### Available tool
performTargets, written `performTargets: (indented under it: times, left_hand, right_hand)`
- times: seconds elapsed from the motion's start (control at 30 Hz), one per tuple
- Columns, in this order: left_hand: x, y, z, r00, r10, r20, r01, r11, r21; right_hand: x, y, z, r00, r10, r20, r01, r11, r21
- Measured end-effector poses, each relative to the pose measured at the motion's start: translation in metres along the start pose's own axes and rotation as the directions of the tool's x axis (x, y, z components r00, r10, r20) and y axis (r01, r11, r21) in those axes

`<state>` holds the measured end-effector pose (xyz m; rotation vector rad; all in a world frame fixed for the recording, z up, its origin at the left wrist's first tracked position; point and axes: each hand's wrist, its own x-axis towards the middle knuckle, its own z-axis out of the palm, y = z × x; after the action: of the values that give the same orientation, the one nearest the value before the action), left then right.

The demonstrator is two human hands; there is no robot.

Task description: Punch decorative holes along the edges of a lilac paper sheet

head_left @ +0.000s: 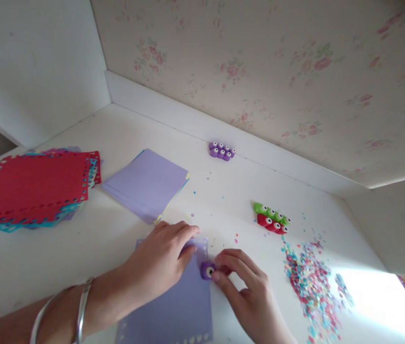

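Observation:
A sheet of purple paper [181,306] lies in front of me, with small cut-out shapes along its bottom edge and more at the top corners. My left hand [163,253] rests over its upper part, fingers bent and thumb apart from the index finger, holding the sheet down. At the sheet's right edge sits a purple craft paper punch [207,271] with a white and black eye-like button. The fingers and thumb of my right hand [241,282] are closed on the punch from the right. Part of the sheet is hidden under my left hand.
A purple paper stack [148,184] and punched red and blue sheets [41,186] lie left. Purple punches [221,151] stand near the wall; green [270,212] and red punches [272,224] sit right of centre. Colourful paper bits [313,282] are heaped at right.

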<state>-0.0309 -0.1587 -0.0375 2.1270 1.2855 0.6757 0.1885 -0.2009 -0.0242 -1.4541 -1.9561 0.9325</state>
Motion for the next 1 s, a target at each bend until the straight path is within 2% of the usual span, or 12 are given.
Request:
performTargets:
  times: [0.1,0.2,0.3,0.37,0.47,0.7,1.0]
  left_hand:
    - [-0.007,0.005,-0.005,0.997,0.061,-0.038,-0.061,0.998,0.008]
    - [-0.023,0.008,-0.006,0.99,0.139,-0.035,-0.134,0.984,0.116]
    - [-0.04,0.006,0.0,0.979,0.198,-0.045,-0.181,0.952,0.247]
    - [-0.049,0.002,0.006,0.97,0.242,0.006,-0.234,0.93,0.285]
    - [-0.053,-0.001,0.011,0.973,0.225,0.058,-0.232,0.937,0.263]
    - [-0.049,-0.004,0.008,0.98,0.192,0.041,-0.197,0.957,0.212]
    - [-0.046,-0.005,0.008,0.975,0.207,0.082,-0.221,0.941,0.256]
  right_hand:
    - [0.005,-0.001,-0.006,0.997,0.069,0.046,-0.068,0.998,-0.012]
    - [0.011,-0.002,-0.009,0.979,0.142,0.146,-0.124,0.985,-0.122]
    - [0.018,-0.004,-0.009,0.953,0.198,0.228,-0.162,0.972,-0.168]
    - [0.021,-0.004,-0.009,0.94,0.213,0.265,-0.175,0.971,-0.16]
    - [0.025,-0.004,-0.01,0.93,0.229,0.288,-0.193,0.97,-0.147]
    - [0.032,-0.005,-0.012,0.893,0.221,0.391,-0.196,0.975,-0.103]
    - [0.034,-0.005,-0.012,0.879,0.262,0.398,-0.242,0.965,-0.1]
